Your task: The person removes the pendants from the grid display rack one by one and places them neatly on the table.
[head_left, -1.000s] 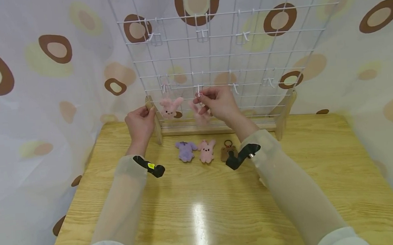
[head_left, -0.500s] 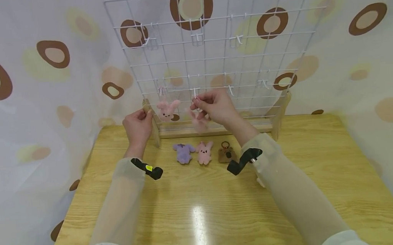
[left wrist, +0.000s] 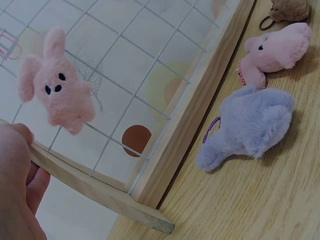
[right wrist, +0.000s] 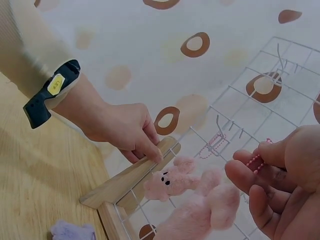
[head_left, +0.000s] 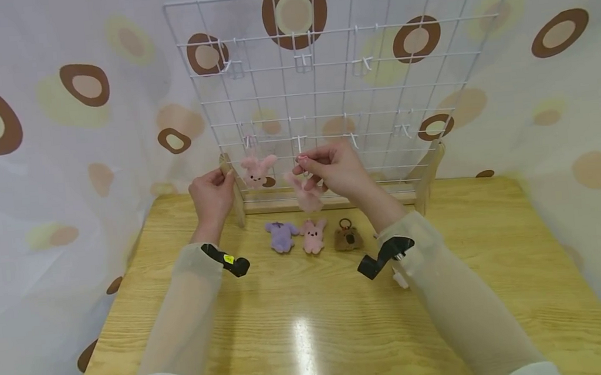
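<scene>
My left hand grips the top of the rack's left wooden leg between thumb and fingers. My right hand pinches the pink bead chain of a pink plush bunny keychain, which dangles below the fingers. The fingertips are just below a white hook on the wire grid rack. To the left, another pink bunny keychain hangs by its chain from a lower hook, close to my left hand.
On the wooden table before the rack lie a purple plush keychain, a pink bunny keychain and a brown bear keychain. A whitish item is partly hidden under the right forearm. Several other hooks stick out of the grid.
My right hand has come down slightly from the hook, and the pinched bunny hangs lower. My left hand stays on the wooden leg. The head view has shifted a little.
</scene>
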Motion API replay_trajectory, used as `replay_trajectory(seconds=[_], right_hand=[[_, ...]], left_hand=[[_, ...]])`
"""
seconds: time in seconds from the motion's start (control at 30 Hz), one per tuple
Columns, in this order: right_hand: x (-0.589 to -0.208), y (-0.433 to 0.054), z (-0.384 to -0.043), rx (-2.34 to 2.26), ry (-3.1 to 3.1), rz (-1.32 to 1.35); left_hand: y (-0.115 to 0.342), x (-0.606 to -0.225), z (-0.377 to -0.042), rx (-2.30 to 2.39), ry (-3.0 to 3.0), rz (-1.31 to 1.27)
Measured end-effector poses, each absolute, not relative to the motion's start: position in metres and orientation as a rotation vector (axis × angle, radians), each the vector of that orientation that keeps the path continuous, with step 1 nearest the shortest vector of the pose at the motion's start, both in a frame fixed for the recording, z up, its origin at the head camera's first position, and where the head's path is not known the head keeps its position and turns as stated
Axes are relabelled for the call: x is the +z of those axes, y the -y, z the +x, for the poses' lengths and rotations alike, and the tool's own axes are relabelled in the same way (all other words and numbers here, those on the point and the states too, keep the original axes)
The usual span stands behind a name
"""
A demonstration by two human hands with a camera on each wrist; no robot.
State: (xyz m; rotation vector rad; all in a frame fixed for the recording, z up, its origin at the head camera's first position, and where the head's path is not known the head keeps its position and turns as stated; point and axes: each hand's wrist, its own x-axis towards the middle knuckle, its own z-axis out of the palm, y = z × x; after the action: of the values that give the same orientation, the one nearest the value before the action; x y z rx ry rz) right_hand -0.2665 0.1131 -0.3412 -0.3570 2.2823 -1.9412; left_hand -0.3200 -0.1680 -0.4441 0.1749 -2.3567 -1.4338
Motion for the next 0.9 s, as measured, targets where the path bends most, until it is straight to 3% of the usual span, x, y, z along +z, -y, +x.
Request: replay_trajectory(seconds=[0.9], right_hand=[[-0.338,-0.139,-0.225,-1.935,-2.346,-0.468]], left_hand=[[0.168,-0.441,-0.318,-1.381,2.361,0.131]])
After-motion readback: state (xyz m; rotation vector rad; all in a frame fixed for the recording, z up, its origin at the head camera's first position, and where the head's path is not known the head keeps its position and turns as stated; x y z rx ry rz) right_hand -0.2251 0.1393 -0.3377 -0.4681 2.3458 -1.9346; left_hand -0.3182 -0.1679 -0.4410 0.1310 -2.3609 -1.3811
